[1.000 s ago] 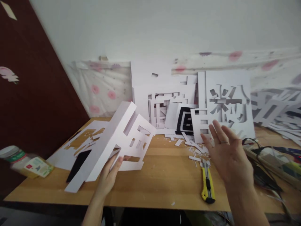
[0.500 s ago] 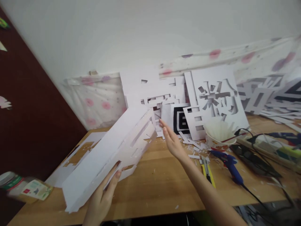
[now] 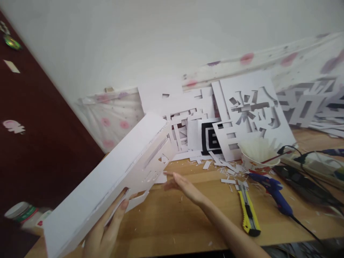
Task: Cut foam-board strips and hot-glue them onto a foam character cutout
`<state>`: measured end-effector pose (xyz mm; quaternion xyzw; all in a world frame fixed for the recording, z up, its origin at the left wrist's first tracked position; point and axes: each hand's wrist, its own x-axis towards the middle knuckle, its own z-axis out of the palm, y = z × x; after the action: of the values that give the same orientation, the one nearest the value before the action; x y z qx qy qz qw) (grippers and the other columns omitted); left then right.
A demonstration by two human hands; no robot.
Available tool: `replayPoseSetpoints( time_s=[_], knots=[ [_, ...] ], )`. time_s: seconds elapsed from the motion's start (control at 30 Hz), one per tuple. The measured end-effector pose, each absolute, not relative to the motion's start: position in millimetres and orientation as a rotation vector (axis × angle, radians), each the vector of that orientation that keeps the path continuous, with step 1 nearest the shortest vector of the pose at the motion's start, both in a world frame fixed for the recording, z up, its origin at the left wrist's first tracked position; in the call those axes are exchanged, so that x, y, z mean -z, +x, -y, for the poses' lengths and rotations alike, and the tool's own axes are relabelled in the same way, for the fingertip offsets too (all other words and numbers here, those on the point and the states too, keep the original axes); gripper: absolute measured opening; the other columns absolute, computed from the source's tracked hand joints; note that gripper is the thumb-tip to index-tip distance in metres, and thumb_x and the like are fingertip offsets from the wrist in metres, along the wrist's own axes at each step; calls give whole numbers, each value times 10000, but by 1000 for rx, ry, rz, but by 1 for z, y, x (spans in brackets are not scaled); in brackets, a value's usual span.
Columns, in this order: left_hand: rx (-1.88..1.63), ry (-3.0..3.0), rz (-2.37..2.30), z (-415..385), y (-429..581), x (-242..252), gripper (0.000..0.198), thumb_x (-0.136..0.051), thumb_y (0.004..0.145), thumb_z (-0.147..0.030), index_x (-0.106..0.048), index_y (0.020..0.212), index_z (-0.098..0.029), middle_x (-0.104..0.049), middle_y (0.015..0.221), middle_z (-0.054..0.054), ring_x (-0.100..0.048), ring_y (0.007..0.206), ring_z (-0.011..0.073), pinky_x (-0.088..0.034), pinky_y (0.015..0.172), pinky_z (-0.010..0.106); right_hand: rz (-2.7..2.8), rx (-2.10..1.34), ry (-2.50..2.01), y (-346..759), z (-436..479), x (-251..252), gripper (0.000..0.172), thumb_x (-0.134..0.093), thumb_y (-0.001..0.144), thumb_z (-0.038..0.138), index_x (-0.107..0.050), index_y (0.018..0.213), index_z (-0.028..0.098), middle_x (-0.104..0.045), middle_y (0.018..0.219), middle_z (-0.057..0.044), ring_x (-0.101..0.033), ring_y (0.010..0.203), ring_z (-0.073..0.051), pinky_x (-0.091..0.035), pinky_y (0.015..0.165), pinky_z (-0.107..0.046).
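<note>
A long white foam-board piece (image 3: 107,161) with cut-out slots slants across the left half of the view. My left hand (image 3: 109,218) grips it near its lower end, with fingers passing into a slot. Beside the piece's far end, my right hand (image 3: 185,188) is held above the wooden table with its fingers apart; its fingertips are blurred and close to the board's lower edge. No object shows in it. A yellow utility knife (image 3: 248,211) lies to the right of my right forearm, and a blue glue gun (image 3: 276,195) rests farther right.
White cut-out panels (image 3: 258,111) lean against the wall at the back. A paper bowl (image 3: 259,165) of translucent sticks stands before them, near scattered paper scraps (image 3: 206,165). A lidded jar (image 3: 23,215) is at the left, and a black power strip (image 3: 303,186) at the right.
The white piece and my left hand have moved toward the lower left. My right hand has dropped down and left, from beside the piece's far end to near its lower edge. The view has shifted slightly.
</note>
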<state>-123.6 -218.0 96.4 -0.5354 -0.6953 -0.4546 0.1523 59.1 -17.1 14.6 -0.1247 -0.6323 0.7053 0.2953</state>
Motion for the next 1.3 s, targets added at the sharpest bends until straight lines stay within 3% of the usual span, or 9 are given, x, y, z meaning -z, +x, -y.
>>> replayPoseSetpoints(
  time_s=[0.1,0.23,0.43,0.6,0.7,0.8,0.97,1.13,1.3],
  knots=[
    [1316,-1524,2083,214,-125,-99,393,-574,879,-563,-757,1104,-298,-753,1144,-6,-637,1198,257,-419,1140,376,1969,-2026,12,69,54,-43,741,-209,987,663,-670,1209,127,-760,847,-106,-702,995,-219,-468,1004,-442],
    [1321,-1586,2134,205,-124,-100,417,-545,898,-552,-759,1102,-258,-758,1127,28,-642,1189,265,-401,1150,419,2063,-1975,277,93,87,-81,467,-495,965,543,-703,1163,175,-751,741,-31,-703,854,-146,-520,889,-304],
    [1319,-1593,2169,206,-122,-85,446,-565,879,-569,-741,1143,-255,-697,1267,48,-595,1257,281,-368,1164,447,1894,-930,37,124,74,-124,382,-377,1040,297,-528,1386,357,-570,1428,-13,-484,1355,-167,-358,1143,-416],
    [1313,-1712,2136,217,-115,-78,396,-549,912,-520,-723,1178,-284,-737,1186,13,-638,1201,236,-352,1175,407,2094,-103,-718,111,38,-121,602,-363,1008,507,-291,1543,241,-206,1635,-122,-139,1521,-307,1,1174,-663],
    [1305,-1707,2085,220,-111,-82,368,-560,913,-506,-725,1162,-291,-744,1169,-6,-643,1194,220,-334,1185,379,2272,-123,-1033,103,30,-102,617,-436,966,572,-523,1394,134,-505,1444,-239,-299,1452,-395,0,1105,-759],
    [1281,-1680,2037,218,-110,-85,361,-555,913,-512,-742,1121,-285,-736,1189,-5,-636,1206,221,-311,1196,372,2564,-428,-790,109,40,-90,379,-437,1005,436,-735,972,203,-761,983,-115,-621,1176,-310,-74,1141,-706],
    [1191,-1729,2019,210,-108,-82,402,-542,914,-523,-738,1152,-264,-707,1249,33,-622,1227,250,-350,1174,407,2216,-618,-48,119,62,-101,264,-428,1024,273,-654,1159,280,-712,1224,-22,-556,1293,-165,-220,1198,-486],
    [1186,-1771,2024,213,-101,-75,375,-543,924,-493,-729,1175,-286,-725,1214,16,-612,1239,247,-321,1192,409,1644,-86,-486,109,39,-98,384,-332,1016,167,-585,1282,278,-623,1366,-65,-484,1366,-188,-182,1190,-535],
    [1218,-1761,1961,221,-95,-82,335,-569,918,-462,-731,1167,-307,-721,1222,-13,-615,1236,222,-329,1189,350,2078,-410,-1002,111,27,-87,416,-366,1027,398,-733,968,210,-769,996,-105,-662,1104,-304,10,1135,-702]
  ],
)
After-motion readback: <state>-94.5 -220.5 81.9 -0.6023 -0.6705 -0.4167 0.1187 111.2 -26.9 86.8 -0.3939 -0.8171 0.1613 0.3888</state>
